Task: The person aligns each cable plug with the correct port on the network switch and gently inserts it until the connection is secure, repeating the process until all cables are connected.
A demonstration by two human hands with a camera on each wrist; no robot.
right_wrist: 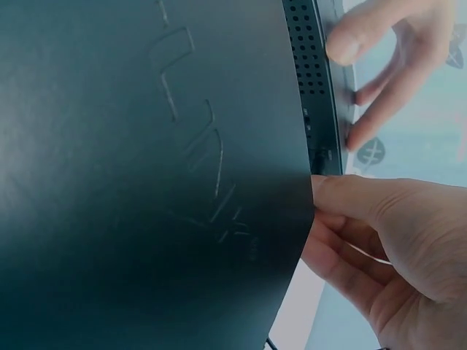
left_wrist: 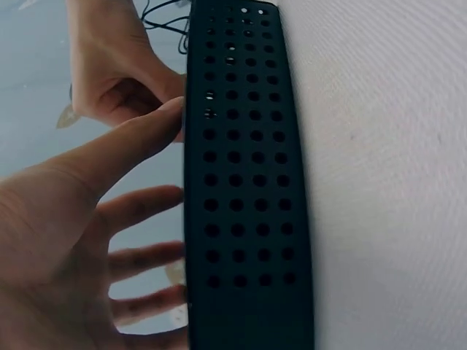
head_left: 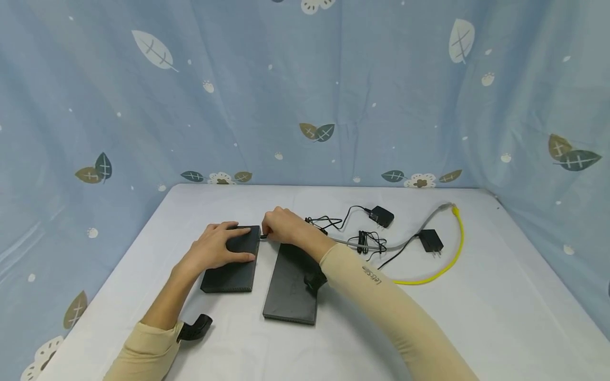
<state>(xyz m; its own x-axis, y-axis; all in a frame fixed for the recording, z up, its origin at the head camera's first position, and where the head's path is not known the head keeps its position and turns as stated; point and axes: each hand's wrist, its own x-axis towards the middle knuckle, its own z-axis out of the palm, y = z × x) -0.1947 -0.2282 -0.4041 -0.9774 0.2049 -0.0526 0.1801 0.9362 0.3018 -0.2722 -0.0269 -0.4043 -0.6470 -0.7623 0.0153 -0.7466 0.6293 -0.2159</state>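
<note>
A small black box with perforated sides (head_left: 227, 278) lies flat on the left of the white table. My left hand (head_left: 214, 248) rests on its top, thumb and fingers spread and fairly straight; the left wrist view shows the dotted side (left_wrist: 244, 182). At the box's right edge, my right hand (head_left: 285, 225) pinches a small black plug (head_left: 263, 237), close against or in that side. How far the plug sits in is hidden by the fingers. Under my right forearm lies a larger black box (head_left: 290, 296), whose top fills much of the right wrist view (right_wrist: 109, 146).
Two black power adapters (head_left: 382, 216) (head_left: 431, 241) lie to the right, with bundled black cords (head_left: 367, 243). A grey cable (head_left: 402, 244) meets a yellow cable (head_left: 461, 238) at the far right. A blue leaf-patterned curtain (head_left: 267, 95) hangs behind the table.
</note>
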